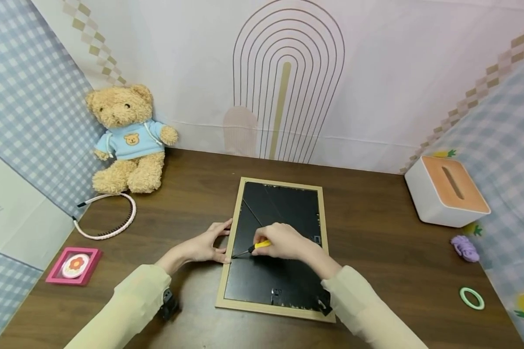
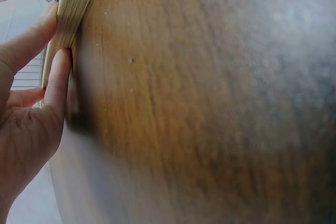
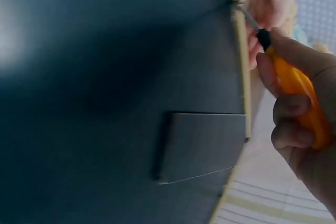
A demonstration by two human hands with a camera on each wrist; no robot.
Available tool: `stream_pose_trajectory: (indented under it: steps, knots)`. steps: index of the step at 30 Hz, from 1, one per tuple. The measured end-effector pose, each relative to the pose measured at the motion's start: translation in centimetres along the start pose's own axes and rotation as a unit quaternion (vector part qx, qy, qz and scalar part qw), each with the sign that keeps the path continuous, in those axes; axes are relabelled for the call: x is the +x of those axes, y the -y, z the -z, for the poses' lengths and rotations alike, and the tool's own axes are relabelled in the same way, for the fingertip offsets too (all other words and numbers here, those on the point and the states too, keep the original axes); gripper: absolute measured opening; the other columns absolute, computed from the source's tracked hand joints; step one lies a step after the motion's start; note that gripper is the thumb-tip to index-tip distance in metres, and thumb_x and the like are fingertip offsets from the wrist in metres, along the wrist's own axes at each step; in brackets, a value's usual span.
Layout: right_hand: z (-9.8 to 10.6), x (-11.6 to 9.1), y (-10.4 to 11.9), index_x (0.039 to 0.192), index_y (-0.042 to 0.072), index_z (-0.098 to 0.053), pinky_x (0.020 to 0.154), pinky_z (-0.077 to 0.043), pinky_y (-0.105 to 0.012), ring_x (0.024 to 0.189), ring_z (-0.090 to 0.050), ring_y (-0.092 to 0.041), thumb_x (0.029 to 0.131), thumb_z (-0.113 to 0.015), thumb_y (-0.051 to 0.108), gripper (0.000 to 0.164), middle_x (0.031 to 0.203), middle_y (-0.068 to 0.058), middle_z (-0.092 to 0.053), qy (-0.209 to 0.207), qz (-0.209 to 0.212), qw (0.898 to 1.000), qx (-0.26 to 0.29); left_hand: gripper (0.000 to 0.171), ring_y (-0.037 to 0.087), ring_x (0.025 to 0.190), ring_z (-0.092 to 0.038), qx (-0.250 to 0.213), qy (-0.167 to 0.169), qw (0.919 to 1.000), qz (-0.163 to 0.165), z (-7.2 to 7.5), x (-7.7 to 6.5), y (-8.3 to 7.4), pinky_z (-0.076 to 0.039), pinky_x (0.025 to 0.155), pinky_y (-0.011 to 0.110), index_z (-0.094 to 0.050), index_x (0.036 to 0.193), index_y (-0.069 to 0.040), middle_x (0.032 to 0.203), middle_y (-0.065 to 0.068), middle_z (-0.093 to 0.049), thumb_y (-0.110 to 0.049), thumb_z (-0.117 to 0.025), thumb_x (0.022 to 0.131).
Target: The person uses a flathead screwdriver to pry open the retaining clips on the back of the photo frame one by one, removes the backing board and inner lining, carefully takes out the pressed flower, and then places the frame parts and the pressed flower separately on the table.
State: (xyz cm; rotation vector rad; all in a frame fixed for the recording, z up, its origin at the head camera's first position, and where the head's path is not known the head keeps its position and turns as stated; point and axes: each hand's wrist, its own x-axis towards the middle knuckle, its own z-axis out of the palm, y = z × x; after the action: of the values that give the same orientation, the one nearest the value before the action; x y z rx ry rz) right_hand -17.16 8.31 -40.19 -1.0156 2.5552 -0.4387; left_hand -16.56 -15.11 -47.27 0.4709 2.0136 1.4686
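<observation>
A picture frame (image 1: 321, 208) with a light wood rim lies face down, its black backing board (image 1: 262, 283) facing up. My right hand (image 1: 281, 241) grips a screwdriver (image 3: 296, 85) by its yellow handle, and the thin metal shaft slants to the rim's inner left edge. There the tip meets the seam between board and wood. Along the outer left side, my left hand (image 1: 205, 245) rests its spread fingers against the rim. Its thumb (image 2: 44, 27) presses near the screwdriver tip. In the right wrist view, a flat stand flap (image 3: 205, 145) shows on the backing.
A teddy bear (image 1: 133, 138) sits at the back left, near a headband (image 1: 133, 213) and a pink box (image 1: 87, 277). At the right are a tissue box (image 1: 428, 203), a purple yarn bundle (image 1: 465, 248) and a green ring (image 1: 479, 304).
</observation>
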Motion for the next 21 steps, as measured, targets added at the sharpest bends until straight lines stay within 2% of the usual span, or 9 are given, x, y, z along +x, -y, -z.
stream_pose_trajectory:
  steps: [2, 4, 7, 10, 12, 15, 18, 20, 21]
  knots:
    - [-0.3, -0.3, -0.4, 0.092, 0.014, -0.067, 0.053, -0.037, -0.017, 0.06, -0.046, -0.004, 0.085, -0.066, 0.032, 0.02, 0.078, 0.004, -0.065, 0.0, -0.002, 1.0, 0.01, 0.107, 0.046, 0.138, -0.017, -0.002, 0.003, 1.0, -0.003, 0.0, 0.1, 0.0, -0.045, 0.1, 0.041, 0.0, 0.148, 0.002, 0.139, 0.027, -0.008, 0.004, -0.075, 0.072]
    - [-0.2, -0.1, -0.1, 0.091, 0.013, -0.068, 0.051, -0.036, -0.016, 0.058, -0.046, -0.004, 0.085, -0.066, 0.032, 0.02, 0.077, 0.004, -0.065, -0.001, 0.006, 1.0, -0.003, 0.107, 0.046, 0.138, -0.017, -0.002, 0.003, 1.0, -0.004, 0.1, 0.1, 0.0, -0.045, 0.099, 0.041, 0.0, 0.148, 0.002, 0.14, 0.027, -0.008, 0.003, -0.075, 0.072]
    - [0.8, 1.0, 1.5, 0.082, 0.012, -0.069, 0.049, -0.036, -0.018, 0.056, -0.046, -0.005, 0.083, -0.068, 0.03, 0.018, 0.07, 0.004, -0.064, 0.007, 0.024, 0.998, -0.052, 0.108, 0.045, 0.138, -0.017, -0.003, 0.002, 1.0, 0.0, 0.1, 0.1, 0.0, -0.045, 0.099, 0.041, 0.001, 0.148, 0.001, 0.141, 0.027, -0.008, 0.004, -0.075, 0.072]
    - [2.1, 2.5, 3.3, 0.073, 0.013, -0.066, 0.049, -0.035, -0.021, 0.055, -0.043, -0.006, 0.08, -0.071, 0.024, 0.014, 0.064, 0.005, -0.059, 0.019, 0.046, 0.993, -0.112, 0.107, 0.043, 0.138, -0.018, -0.004, 0.001, 1.0, 0.009, 0.2, 0.0, 0.0, -0.047, 0.098, 0.038, -0.001, 0.149, -0.002, 0.142, 0.025, -0.009, 0.004, -0.075, 0.072]
    - [2.8, 3.4, 4.5, 0.07, 0.013, -0.065, 0.05, -0.035, -0.022, 0.055, -0.041, -0.007, 0.078, -0.072, 0.021, 0.014, 0.061, 0.006, -0.053, 0.036, 0.053, 0.987, -0.144, 0.101, 0.043, 0.137, -0.022, 0.012, -0.004, 0.9999, 0.009, 0.1, 0.0, -0.1, -0.049, 0.096, 0.032, -0.009, 0.149, -0.002, 0.14, 0.025, -0.013, 0.001, -0.075, 0.072]
    - [3.4, 4.4, 6.0, 0.077, 0.012, -0.068, 0.053, -0.037, -0.024, 0.059, -0.039, -0.008, 0.078, -0.071, 0.013, 0.004, 0.066, 0.005, -0.056, 0.064, 0.054, 0.98, -0.178, 0.09, 0.038, 0.132, -0.026, 0.047, -0.012, 0.9988, 0.005, 0.0, 0.0, -0.2, -0.051, 0.087, 0.022, -0.023, 0.144, -0.001, 0.137, 0.025, -0.019, -0.005, -0.078, 0.072]
    - [3.7, 5.1, 7.2, 0.098, 0.015, -0.071, 0.058, -0.044, -0.025, 0.065, -0.046, -0.008, 0.079, -0.068, 0.009, 0.019, 0.084, 0.004, -0.067, 0.084, 0.058, 0.975, -0.199, 0.076, 0.03, 0.121, -0.03, 0.084, -0.021, 0.9962, -0.003, 0.1, 0.0, -0.4, -0.043, 0.084, 0.018, -0.035, 0.135, 0.001, 0.135, 0.022, -0.027, -0.012, -0.078, 0.073]
    - [3.8, 5.6, 7.8, 0.102, 0.016, -0.07, 0.062, -0.048, -0.025, 0.069, -0.05, -0.009, 0.081, -0.068, 0.013, 0.021, 0.093, 0.002, -0.07, 0.089, 0.065, 0.97, -0.217, 0.072, 0.025, 0.113, -0.034, 0.096, -0.021, 0.9952, -0.007, 0.1, -0.1, -0.5, -0.038, 0.085, 0.018, -0.037, 0.131, 0.003, 0.13, 0.018, -0.033, -0.013, -0.078, 0.074]
    - [3.8, 5.8, 8.0, 0.104, 0.017, -0.07, 0.063, -0.049, -0.026, 0.07, -0.052, -0.009, 0.082, -0.069, 0.016, 0.022, 0.095, 0.002, -0.07, 0.092, 0.07, 0.968, -0.224, 0.064, 0.023, 0.105, -0.04, 0.1, -0.018, 0.9947, -0.011, 0.2, -0.1, -0.5, -0.037, 0.083, 0.019, -0.04, 0.124, 0.004, 0.121, 0.016, -0.042, -0.013, -0.077, 0.075]
